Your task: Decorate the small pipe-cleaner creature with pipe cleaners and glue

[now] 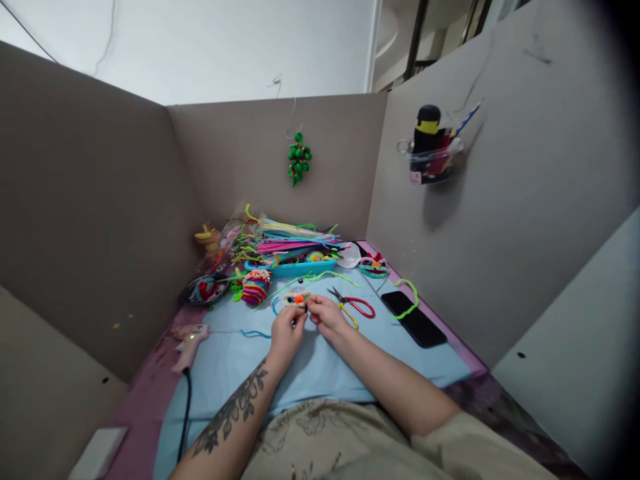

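1. Small craft piece (299, 299): cream, orange, some green.
2. Scissors (343, 300): one handle red, the other yellow.
3. Knobbly bundle (256, 289), left: multicoloured stripes.
4. Far tray (295, 270): bright blue.
5. Phone (423, 330), right: black.
6. Glue gun (191, 348), left: pale pink.
7. Hanging ornament (299, 159), far: green, flecked red.
8. Cloth (227, 387): light blue, over a mauve tabletop (143, 410).

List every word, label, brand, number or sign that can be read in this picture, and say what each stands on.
No text can be read anywhere in this picture.
Sticker on the plastic tub on the right wall: too small and blurred to read.
Phone: black, with no readable writing.
Glue gun: a small light shows, but no readable letters.
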A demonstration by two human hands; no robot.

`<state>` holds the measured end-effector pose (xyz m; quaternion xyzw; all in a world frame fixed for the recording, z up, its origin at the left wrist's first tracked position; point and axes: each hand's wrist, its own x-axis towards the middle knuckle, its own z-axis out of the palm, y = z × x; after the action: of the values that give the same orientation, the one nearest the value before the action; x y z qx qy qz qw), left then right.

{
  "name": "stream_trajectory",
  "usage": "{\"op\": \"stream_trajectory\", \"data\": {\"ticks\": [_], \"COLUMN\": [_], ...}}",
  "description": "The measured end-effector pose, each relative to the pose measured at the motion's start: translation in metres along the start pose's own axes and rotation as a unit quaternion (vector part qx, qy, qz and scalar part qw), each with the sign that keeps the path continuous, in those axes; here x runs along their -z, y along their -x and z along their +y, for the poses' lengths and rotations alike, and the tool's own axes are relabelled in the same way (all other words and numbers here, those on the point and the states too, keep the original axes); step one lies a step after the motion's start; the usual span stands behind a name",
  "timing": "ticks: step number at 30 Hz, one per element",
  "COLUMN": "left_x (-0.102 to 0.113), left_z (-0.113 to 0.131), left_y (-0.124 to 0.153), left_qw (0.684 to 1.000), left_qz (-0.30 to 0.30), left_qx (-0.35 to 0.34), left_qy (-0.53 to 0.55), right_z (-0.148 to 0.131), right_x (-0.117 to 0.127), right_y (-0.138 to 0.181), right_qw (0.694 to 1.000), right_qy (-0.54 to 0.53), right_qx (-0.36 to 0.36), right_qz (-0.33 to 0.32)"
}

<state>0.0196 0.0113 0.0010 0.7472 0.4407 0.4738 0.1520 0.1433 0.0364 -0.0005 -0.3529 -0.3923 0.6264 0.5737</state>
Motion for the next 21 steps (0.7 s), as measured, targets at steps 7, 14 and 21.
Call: {"op": "stream_trajectory", "data": {"ticks": [7, 14, 21], "left_x": [-0.001, 0.006, 0.007], "left_z": [0.003, -0.015, -0.014], "left_y": [0.000, -0.005, -0.008], "left_qw": [0.999, 0.974, 0.965], "left_qz": [0.025, 0.003, -0.049], "left_qx": [0.012, 0.144, 0.160], "left_qy": [0.039, 0.175, 0.201], "right_z": [0.006, -0.019, -0.025], "right_x": [-0.006, 0.013, 0.025], "right_y": [-0.004, -0.003, -0.005], "right_qw": [0.987, 0.993, 0.939], "right_qy": [-0.149, 0.113, 0.289], "right_qx": [-0.060, -0.013, 0.171], "right_qz": [-0.011, -0.042, -0.072]}}
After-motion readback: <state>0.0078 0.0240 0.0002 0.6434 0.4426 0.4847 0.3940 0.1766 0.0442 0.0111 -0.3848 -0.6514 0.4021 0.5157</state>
